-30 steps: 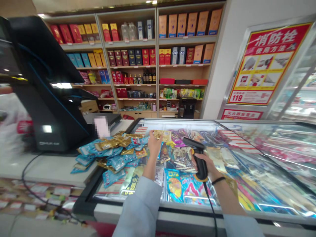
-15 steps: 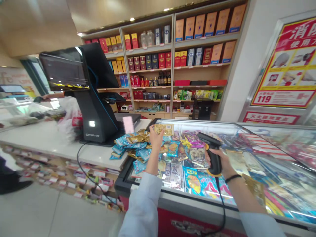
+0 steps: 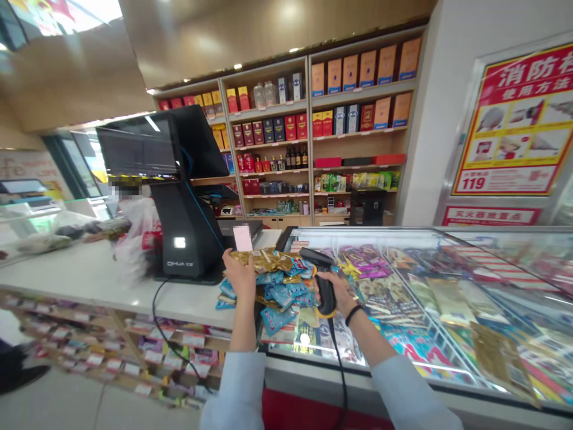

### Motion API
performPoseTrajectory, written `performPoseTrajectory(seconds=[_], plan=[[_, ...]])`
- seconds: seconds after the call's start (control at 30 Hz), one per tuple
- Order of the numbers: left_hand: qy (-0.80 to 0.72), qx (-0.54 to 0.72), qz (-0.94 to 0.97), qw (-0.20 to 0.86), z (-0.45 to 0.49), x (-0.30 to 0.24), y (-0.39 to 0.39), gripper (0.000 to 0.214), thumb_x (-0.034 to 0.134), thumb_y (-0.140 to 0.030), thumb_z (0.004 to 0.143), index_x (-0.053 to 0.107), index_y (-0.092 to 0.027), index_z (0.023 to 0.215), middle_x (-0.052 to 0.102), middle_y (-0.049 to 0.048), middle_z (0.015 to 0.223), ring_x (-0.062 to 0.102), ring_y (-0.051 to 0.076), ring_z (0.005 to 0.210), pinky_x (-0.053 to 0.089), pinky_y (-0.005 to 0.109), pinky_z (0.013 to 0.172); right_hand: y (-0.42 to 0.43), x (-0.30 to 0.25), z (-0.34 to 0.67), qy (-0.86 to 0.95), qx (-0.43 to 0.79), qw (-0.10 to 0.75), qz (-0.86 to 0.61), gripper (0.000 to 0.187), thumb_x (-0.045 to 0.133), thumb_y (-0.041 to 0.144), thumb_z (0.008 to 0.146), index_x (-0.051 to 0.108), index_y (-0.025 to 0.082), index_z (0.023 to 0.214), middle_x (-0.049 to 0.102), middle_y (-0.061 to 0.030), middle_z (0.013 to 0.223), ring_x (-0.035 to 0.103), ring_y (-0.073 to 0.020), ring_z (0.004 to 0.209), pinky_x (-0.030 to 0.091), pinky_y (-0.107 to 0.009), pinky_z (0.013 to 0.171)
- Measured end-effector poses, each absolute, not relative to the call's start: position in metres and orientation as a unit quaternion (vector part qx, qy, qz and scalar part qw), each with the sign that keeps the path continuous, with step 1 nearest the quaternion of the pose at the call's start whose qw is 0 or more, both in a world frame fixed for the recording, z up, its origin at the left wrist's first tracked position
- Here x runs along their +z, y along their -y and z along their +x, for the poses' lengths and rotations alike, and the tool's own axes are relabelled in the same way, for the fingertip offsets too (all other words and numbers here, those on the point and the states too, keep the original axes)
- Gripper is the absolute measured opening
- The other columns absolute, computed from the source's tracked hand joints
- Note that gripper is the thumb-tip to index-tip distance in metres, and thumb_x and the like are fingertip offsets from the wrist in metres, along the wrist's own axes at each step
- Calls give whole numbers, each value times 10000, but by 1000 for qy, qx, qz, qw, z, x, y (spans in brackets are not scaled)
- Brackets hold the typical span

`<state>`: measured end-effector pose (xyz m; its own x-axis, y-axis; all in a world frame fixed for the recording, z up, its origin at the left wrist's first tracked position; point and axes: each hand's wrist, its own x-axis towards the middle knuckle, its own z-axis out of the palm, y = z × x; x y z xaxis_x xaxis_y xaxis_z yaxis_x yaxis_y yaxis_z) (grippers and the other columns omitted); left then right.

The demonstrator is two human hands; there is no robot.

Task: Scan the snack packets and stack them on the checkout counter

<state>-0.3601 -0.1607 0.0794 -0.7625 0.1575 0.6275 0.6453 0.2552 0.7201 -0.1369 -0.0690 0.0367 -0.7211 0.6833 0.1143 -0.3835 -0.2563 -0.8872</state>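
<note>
Shop checkout: a black point-of-sale terminal (image 3: 179, 239) on a white counter (image 3: 80, 286); just right of the terminal, a glass-topped chest freezer (image 3: 358, 229) of snack packets (image 3: 385, 292), a corded barcode scanner (image 3: 325, 292) above its near corner; behind the terminal, wooden shelves (image 3: 308, 149) of boxed liquor (image 3: 268, 134).

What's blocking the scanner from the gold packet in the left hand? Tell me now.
Nothing visible blocks it. The head of the barcode scanner in the right hand points toward the gold packet in the left hand across a small open gap. The blue snack packets lie below that gap.
</note>
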Motion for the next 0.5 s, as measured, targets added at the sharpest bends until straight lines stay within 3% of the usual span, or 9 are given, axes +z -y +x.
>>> performPoseTrajectory(seconds=[0.1, 0.2, 0.33, 0.5], plan=[[798, -461, -265, 285, -362, 64, 157, 452, 542, -229, 820, 457, -155, 1258, 479, 167, 1292, 565, 276, 1105, 458, 412, 897, 72, 32, -161, 500, 777, 346, -162, 331, 668, 464, 672, 560, 172, 559, 535, 12, 414, 494, -112, 344, 398, -216, 340], [810, -419, -234, 337, -369, 43, 154, 287, 529, -267, 836, 585, -139, 1087, 476, 171, 1310, 480, 328, 1183, 382, 501, 978, 73, 19, -180, 483, 782, 354, -173, 348, 682, 497, 640, 554, 185, 557, 537, 8, 416, 478, -111, 342, 379, -217, 333], [798, -444, -222, 341, -381, 23, 149, 266, 475, -350, 874, 641, -148, 921, 543, 156, 1259, 449, 346, 1174, 351, 527, 974, 67, -7, -195, 468, 797, 330, -194, 373, 635, 527, 668, 571, 184, 537, 530, -1, 414, 466, -108, 352, 380, -219, 351], [767, -476, -264, 341, -384, 21, 147, 282, 463, -358, 875, 660, -158, 899, 559, 156, 1262, 469, 325, 1159, 355, 505, 980, 64, -15, -198, 463, 809, 315, -177, 368, 619, 512, 678, 565, 166, 565, 522, 3, 421, 470, -102, 354, 391, -216, 369]])
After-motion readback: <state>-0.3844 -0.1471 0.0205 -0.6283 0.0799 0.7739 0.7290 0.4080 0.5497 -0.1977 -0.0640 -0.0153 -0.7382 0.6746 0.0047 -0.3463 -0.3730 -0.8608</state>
